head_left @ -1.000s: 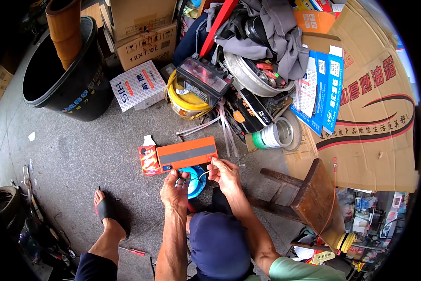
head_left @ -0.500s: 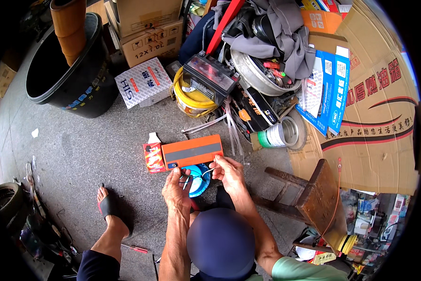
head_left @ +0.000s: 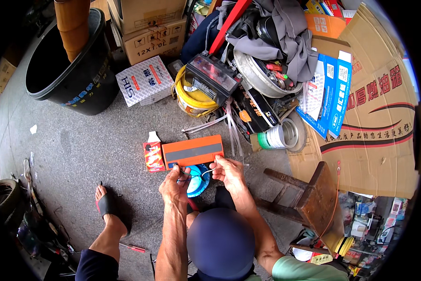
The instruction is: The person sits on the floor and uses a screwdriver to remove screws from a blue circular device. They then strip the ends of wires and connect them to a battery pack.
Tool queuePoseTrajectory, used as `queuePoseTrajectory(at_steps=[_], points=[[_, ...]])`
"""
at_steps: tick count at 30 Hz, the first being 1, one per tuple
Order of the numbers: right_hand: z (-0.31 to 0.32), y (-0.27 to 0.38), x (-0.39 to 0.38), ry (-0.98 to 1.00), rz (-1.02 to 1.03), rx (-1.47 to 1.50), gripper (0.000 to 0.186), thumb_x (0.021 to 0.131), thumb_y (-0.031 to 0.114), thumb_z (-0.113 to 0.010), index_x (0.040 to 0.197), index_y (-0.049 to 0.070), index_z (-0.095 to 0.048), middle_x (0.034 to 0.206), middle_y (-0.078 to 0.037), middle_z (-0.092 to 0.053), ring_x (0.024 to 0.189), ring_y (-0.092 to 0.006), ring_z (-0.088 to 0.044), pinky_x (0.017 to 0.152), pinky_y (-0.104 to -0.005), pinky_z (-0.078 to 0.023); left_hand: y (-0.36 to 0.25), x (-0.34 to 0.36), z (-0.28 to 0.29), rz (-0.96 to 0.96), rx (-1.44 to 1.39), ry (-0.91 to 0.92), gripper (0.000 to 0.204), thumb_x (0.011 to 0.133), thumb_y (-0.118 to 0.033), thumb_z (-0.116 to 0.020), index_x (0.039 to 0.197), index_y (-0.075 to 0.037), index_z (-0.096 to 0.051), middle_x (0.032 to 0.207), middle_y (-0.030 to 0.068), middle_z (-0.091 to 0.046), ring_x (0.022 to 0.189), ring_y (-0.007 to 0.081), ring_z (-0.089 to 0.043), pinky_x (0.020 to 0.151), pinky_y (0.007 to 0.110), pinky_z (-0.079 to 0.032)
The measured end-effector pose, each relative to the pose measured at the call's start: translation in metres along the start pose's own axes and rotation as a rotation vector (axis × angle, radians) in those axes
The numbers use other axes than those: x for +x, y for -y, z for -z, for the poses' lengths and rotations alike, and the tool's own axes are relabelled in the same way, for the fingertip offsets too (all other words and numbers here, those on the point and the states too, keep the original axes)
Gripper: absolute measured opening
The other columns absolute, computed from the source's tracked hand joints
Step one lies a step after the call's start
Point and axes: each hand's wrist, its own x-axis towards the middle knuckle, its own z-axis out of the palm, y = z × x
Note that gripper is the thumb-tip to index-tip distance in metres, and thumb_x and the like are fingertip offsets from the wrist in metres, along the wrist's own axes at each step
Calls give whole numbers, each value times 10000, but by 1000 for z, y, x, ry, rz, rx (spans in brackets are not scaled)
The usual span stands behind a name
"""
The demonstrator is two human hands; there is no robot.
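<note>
My left hand (head_left: 174, 186) is closed, its fingers pinching the dark end of a thin wire. My right hand (head_left: 230, 172) is closed as well, with thumb and forefinger on the pale part of the wire (head_left: 206, 173). Between the hands the wire spans over a round blue container (head_left: 201, 184) with a pale inside. Just beyond the fingertips lies a long orange box (head_left: 194, 149) with a grey stripe. A small red and white box (head_left: 153, 156) with a raised flap stands at its left end. My fingers partly cover the wire's ends.
A wooden stool (head_left: 308, 199) lies to the right, near my forearm. Beyond the boxes stand a yellow bucket (head_left: 184, 100) with a black battery (head_left: 212, 77) on it, a white box (head_left: 145, 80) and a black tub (head_left: 86, 77). Flattened cardboard (head_left: 374, 136) covers the right side. A screwdriver (head_left: 134, 247) lies lower left.
My left hand has shifted slightly left and its fingers have bent a little around the wire. The right hand stays almost in place. The boxes and blue container have not moved.
</note>
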Motion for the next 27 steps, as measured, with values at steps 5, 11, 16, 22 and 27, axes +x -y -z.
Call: queuePoseTrajectory(at_steps=[5,11,16,22,27], points=[[-1,1,0,12,-1,2,221,846,192,-654,888,-23,-623,729,-128,-663,508,-145,-613,446,-276,-534,-9,-3,-16,7,20,-140,105,873,-139,-610,907,-41,-593,787,65,-636,742,221,-660,720,379,-511],[-1,2,0,8,3,-5,213,848,186,-650,888,-21,-623,724,-123,-662,509,-144,-611,445,-274,-532,-12,-10,-28,-66,76,-218,95,859,-74,-584,864,19,-569,705,102,-615,668,243,-661,628,385,-537],[0,3,-1,3,1,-2,204,849,178,-647,890,-21,-623,723,-124,-660,514,-148,-611,454,-275,-532,-12,-3,-20,-95,208,-160,93,839,-62,-587,846,30,-573,693,124,-614,679,256,-660,621,389,-551],[-1,0,-1,15,2,24,199,849,176,-647,888,-18,-624,726,-127,-659,521,-153,-615,469,-282,-538,-8,-3,-9,-151,176,-72,98,835,-62,-594,861,31,-580,747,138,-628,699,257,-654,661,384,-555],[1,1,-1,34,8,24,198,848,178,-650,877,-16,-624,725,-126,-659,533,-156,-620,471,-285,-540,3,-3,-3,-217,131,-18,108,836,-60,-625,869,33,-581,802,127,-630,739,247,-650,734,367,-551]])
